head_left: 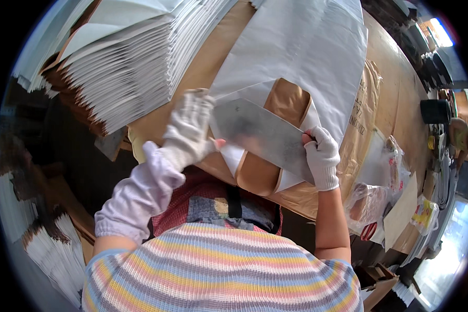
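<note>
A flat grey metal plate with pointed ends lies slantwise across the opened end of a white paper bag. Brown inner paper of the bag shows above and below the plate. At the plate's right end, my right hand, in a white glove with bare fingertips, grips its edge. Beside the plate's left end is my left hand, gloved, with fingers stretched out and thumb apart, slightly blurred. It holds nothing that I can see. A pale sleeve cover wraps the left forearm.
A tall fanned stack of white paper bags stands at the far left. Brown wrapping paper lies along the table's right side, with clear plastic bags and a cardboard sheet nearby. More bags stand at lower left.
</note>
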`<state>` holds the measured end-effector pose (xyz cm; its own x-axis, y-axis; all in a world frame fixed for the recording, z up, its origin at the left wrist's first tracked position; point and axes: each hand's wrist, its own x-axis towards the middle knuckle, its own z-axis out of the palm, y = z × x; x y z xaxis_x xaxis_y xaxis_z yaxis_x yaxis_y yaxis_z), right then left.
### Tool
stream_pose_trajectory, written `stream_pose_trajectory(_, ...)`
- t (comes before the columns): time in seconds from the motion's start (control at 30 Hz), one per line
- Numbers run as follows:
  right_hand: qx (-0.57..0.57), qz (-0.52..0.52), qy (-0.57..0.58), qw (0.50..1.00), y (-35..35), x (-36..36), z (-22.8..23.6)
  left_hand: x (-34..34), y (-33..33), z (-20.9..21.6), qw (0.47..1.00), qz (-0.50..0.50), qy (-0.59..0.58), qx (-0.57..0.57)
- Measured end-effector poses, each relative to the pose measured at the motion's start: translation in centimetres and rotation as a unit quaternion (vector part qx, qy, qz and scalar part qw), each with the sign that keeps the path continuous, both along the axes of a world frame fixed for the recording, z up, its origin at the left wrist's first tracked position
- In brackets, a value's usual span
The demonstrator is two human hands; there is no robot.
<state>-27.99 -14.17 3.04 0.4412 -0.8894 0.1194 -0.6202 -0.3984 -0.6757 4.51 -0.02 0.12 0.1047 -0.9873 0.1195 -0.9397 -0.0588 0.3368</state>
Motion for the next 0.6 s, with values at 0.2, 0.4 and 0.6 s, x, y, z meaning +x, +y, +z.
stream_pose_trajectory(0.2,-0.042,0.037,0.013,0.998,-0.7,2.2,0.1,-1.0,1.5,0.3,0.986,-0.134,-0.065,-0.07)
stream_pose_trajectory(0.4,-0.035,0.046,0.032,0.998,-1.3,3.1,-0.1,-2.8,1.4,0.7,0.986,-0.143,0.0,-0.086)
stream_pose_trajectory(0.6,-0.017,0.046,0.082,0.995,-1.2,2.6,0.3,-2.6,0.8,0.8,0.985,-0.156,-0.007,-0.078)
